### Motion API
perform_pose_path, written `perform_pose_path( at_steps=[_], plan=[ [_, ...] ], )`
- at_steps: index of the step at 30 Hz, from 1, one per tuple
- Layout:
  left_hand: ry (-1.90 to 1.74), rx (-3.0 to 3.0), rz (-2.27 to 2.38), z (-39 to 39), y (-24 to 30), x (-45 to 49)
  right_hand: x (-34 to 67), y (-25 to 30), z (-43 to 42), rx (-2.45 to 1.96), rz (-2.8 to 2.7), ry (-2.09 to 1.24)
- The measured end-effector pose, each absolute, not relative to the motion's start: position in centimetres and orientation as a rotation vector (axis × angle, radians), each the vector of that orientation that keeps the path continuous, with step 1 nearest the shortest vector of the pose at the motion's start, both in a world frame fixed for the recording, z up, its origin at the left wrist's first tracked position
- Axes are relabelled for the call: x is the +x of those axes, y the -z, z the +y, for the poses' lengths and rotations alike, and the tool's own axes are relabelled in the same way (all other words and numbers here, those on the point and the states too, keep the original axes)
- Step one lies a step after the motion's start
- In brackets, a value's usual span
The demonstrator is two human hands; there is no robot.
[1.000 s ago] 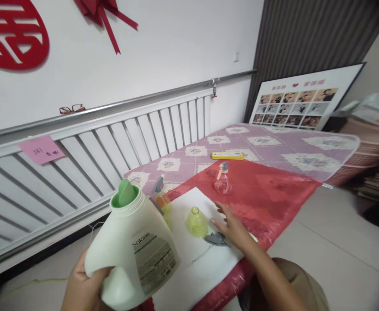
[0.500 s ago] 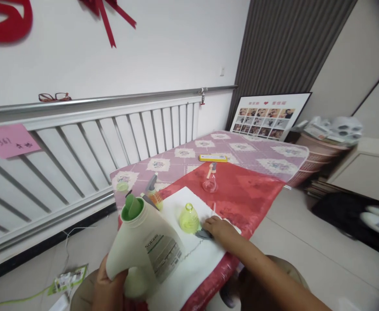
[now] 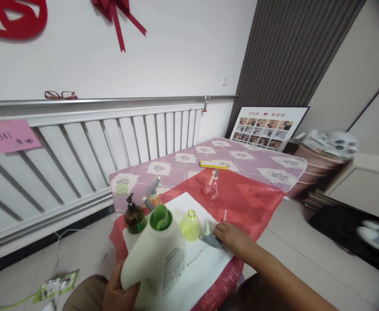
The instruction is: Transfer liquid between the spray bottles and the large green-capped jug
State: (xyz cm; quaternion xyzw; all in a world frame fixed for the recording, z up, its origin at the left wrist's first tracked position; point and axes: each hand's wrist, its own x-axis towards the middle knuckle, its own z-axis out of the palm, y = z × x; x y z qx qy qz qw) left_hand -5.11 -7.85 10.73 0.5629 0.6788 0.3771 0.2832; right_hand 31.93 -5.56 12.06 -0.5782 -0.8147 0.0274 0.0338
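My left hand (image 3: 119,287) is closed round the handle of a large pale green jug (image 3: 155,263), whose dark green inner spout faces up. The jug stands upright or nearly so at the front of the white cloth (image 3: 200,270). Behind and right of it is a yellow-green translucent bottle (image 3: 190,226) with an uncovered neck. To its right, my right hand (image 3: 230,235) rests low with curled fingers on a grey spray head (image 3: 213,242). A small light green piece (image 3: 208,228) shows beside that head. The undersides of the right fingers are hidden.
A brown pump bottle (image 3: 134,216) and an orange spray bottle (image 3: 155,198) stand left. A clear spray bottle (image 3: 211,190) stands on the red cloth (image 3: 247,190); a yellow case (image 3: 213,164) lies behind. The radiator (image 3: 124,138) borders the table's far left side.
The jug has shifted right with my left hand, uncovering the brown pump bottle. My right hand and the spray head have moved slightly right, away from the yellow-green bottle. The view has shifted a little.
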Motion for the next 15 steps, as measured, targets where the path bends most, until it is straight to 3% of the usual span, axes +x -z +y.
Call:
perform_pose_path(
  at_steps=[10, 15],
  plan=[
    [-1.037, 1.521, 1.702, -7.3, -11.0, -5.2, 33.3, -20.4, -6.2, -1.456, -1.380, -0.528],
    [-1.089, 1.516, 1.642, -7.1, -11.2, -5.2, 30.8, -22.9, -4.1, -1.273, -1.184, -0.586]
  ],
)
